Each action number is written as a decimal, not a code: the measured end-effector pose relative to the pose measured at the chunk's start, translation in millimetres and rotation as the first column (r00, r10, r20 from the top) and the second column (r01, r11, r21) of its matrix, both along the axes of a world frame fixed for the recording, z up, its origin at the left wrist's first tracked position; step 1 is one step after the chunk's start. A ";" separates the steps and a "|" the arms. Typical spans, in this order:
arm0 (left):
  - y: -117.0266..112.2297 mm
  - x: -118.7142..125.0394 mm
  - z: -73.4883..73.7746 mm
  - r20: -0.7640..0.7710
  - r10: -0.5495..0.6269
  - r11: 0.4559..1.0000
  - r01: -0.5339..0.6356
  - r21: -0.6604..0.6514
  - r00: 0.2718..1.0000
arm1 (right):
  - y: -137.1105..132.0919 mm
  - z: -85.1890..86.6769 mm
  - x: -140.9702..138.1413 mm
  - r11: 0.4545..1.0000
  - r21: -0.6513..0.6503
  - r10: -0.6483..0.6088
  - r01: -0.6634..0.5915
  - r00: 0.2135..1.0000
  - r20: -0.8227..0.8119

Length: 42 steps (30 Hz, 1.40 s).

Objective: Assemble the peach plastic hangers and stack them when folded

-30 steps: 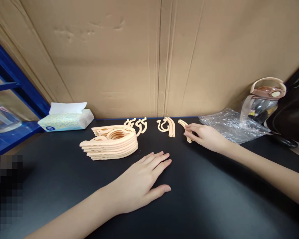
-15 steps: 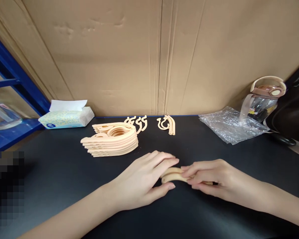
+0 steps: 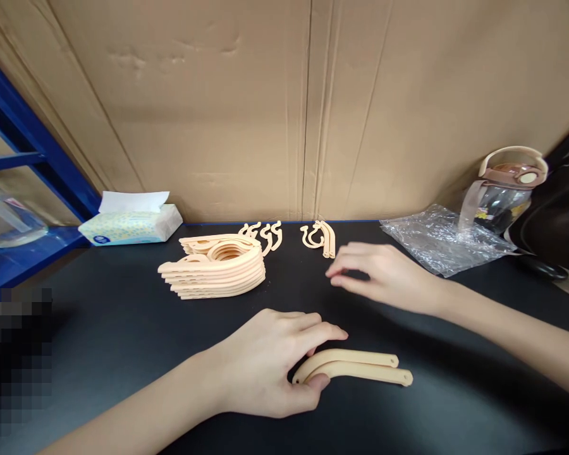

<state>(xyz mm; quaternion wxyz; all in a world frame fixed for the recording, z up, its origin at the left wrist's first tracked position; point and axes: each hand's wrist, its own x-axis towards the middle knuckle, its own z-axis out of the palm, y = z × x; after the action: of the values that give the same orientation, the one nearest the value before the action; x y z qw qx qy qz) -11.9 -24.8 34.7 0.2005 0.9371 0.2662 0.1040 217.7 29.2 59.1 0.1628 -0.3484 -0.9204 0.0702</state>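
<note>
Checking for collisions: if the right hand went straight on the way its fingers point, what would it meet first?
Probably the stack of peach hanger pieces; the right hand points left at it over bare tabletop, though its height is unclear.

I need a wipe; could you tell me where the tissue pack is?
Head view: tissue pack lies far left, against the cardboard wall, left of the hanger stack.

Curved pieces [image 3: 355,370] under left fingers [image 3: 327,332]: smooth matt peach plastic. Table [image 3: 123,328] beneath: black, matt. Bag [image 3: 436,243] beyond right fingers [image 3: 344,279]: clear glossy crinkled plastic. Wall [image 3: 218,126]: matt cardboard.
</note>
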 end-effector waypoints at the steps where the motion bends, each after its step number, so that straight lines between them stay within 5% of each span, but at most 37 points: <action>1: 0.0 0.0 0.5 -0.006 -0.003 1.000 0.003 0.002 1.000 | 11.5 -0.1 -2.7 0.994 0.100 -0.046 0.039 0.996 0.075; 6: 0.8 -0.6 2.9 -0.040 -0.015 1.000 0.015 0.004 0.999 | 55.8 -11.0 -22.2 0.946 0.299 -0.199 0.123 0.950 0.239; 12: 0.5 -1.5 2.1 -0.032 -0.023 1.000 0.023 -0.007 0.999 | 80.0 -23.9 -38.2 0.940 0.268 -0.272 0.209 0.935 0.226; 18: 3.7 -4.7 1.9 0.012 0.003 0.999 -0.003 -0.032 1.000 | 92.0 -19.1 -43.0 0.972 0.158 -0.204 0.172 0.955 0.216; 28: 12.2 -9.1 -8.8 0.067 0.140 0.943 -0.153 0.294 0.988 | 41.4 -15.9 -53.6 0.996 0.047 -0.086 0.081 0.990 0.115; 42: 17.4 -8.1 -13.2 0.048 0.276 0.926 -0.279 0.256 0.960 | -33.4 -35.8 -35.9 0.972 -0.235 -0.025 -0.006 0.991 -0.128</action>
<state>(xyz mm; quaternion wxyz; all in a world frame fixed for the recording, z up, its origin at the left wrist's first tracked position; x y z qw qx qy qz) -20.0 -7.4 21.5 0.0607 0.9075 0.3790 0.1705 181.9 -4.2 23.3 0.1802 -0.3645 -0.8914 0.2004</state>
